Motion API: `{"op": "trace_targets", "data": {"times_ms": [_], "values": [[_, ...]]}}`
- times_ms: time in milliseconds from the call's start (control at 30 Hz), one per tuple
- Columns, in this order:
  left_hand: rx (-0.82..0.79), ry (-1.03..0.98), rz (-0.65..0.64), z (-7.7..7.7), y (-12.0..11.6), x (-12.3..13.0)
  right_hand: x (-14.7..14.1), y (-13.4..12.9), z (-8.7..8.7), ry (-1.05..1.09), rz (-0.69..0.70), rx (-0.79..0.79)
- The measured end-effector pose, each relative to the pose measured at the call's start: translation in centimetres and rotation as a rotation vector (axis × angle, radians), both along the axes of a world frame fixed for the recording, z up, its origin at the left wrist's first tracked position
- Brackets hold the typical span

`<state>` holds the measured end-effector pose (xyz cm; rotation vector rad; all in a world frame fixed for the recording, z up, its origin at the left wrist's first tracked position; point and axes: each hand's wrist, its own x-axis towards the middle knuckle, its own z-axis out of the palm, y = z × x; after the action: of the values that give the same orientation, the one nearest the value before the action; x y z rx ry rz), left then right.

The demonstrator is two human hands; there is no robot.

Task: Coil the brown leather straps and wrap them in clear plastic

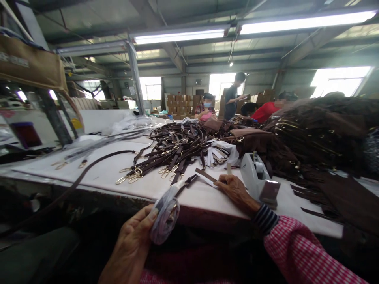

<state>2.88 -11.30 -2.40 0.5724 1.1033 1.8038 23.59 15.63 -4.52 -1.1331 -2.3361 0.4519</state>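
Note:
My left hand [137, 232] is closed on a rolled strap [166, 221] wrapped in clear plastic, in front of the table edge. A dark end of the strap sticks out of the wrapping toward the table. My right hand [233, 191] reaches over the table top, its fingers pinched on a thin brown-and-white strip [205, 175]. Beside that hand stands a pale grey tape dispenser [251, 173]. Farther back lies a tangled heap of dark brown straps [174, 152] with gold-coloured metal hooks and rings. White paper strips [217, 156] rest in a plastic bag near the heap.
Brown bags [308, 134] with metal fittings are piled high on the right. A long strap [97, 161] runs off the table's left side. Clear plastic [130, 124] lies at the back left. Several people work beyond the table, with stacked cartons [177, 104] behind them.

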Motion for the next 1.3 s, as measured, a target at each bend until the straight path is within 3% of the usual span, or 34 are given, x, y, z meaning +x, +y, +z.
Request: {"op": "trace_targets", "data": {"times_ms": [100,200,367,500,633,867,1100,1300], "values": [[0.062,-0.027,-0.033,0.7,0.9,0.2,0.2,-1.0,0.9,0.097,-0.018,0.029],[0.111,-0.136,-0.046,0.8,1.9,0.0,0.6,-3.9,2.1,0.166,0.052,-0.009],[0.125,-0.26,-0.045,0.4,3.3,-0.4,1.1,-10.4,3.4,0.257,0.292,-0.474],[0.125,-0.198,-0.075,0.2,3.7,-0.4,0.9,-12.9,2.9,0.284,0.37,-0.724],[0.125,-0.1,-0.123,0.3,3.7,0.2,0.5,-13.0,2.5,0.262,0.392,-0.752],[0.099,-0.024,-0.184,0.5,3.9,1.9,-0.9,-12.7,3.4,0.31,0.47,-0.691],[0.074,0.087,-0.134,0.6,4.4,1.1,-0.6,-12.6,3.5,0.258,0.484,-0.746],[0.042,0.143,-0.178,0.4,4.6,1.3,-1.1,-12.2,3.1,0.348,0.548,-0.819]]}}
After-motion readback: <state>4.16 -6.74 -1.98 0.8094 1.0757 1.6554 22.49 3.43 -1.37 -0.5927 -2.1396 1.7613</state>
